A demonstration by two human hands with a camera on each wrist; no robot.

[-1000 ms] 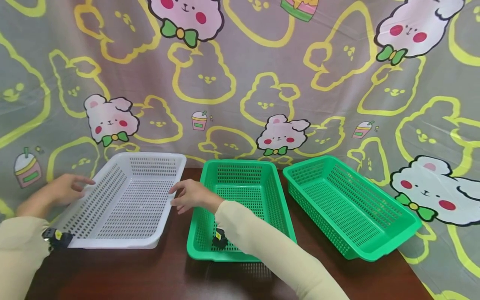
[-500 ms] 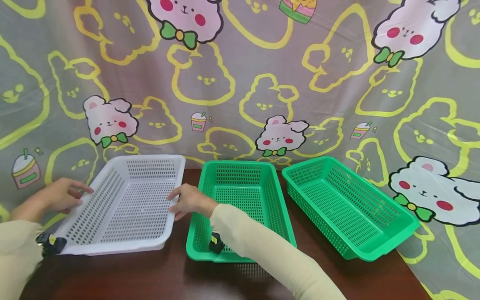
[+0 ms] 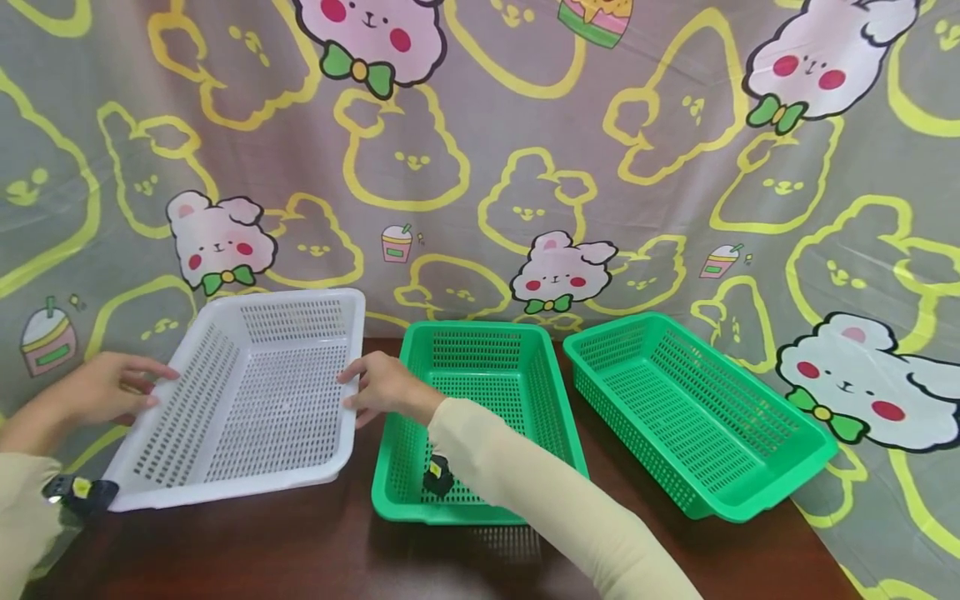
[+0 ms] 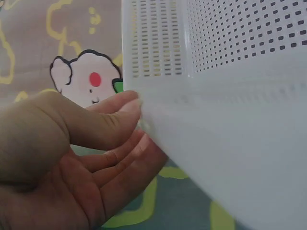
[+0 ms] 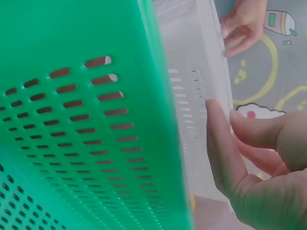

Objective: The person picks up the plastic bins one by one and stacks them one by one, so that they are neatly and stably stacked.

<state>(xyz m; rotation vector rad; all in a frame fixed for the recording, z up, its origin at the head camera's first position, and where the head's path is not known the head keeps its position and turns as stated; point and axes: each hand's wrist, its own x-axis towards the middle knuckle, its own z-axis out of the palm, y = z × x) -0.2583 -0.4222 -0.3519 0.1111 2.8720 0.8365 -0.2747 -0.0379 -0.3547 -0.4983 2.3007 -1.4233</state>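
Note:
A white perforated plastic basket (image 3: 247, 493) is at the left, slightly tilted, with its near left corner low. My left hand (image 3: 97, 387) pinches its left rim; in the left wrist view the thumb of that hand (image 4: 72, 153) lies over the edge and the fingers are beneath. On the opposite side, my right hand (image 3: 386, 385) grips the right rim between thumb and fingers. The right wrist view has this hand (image 5: 268, 163) at the white edge, beside a green basket wall (image 5: 81, 28). Nothing lies inside the white basket.
A green basket (image 3: 405, 510) stands in the middle, under my right forearm. Another green basket (image 3: 750, 507) sits at an angle on the right. All are on a dark brown table (image 3: 322, 550), with a patterned cloth (image 3: 465, 108) hanging close behind.
Both hands have taken hold of the white basket's rims. The basket has shifted a little left, and its far side has risen. The green baskets have not moved.

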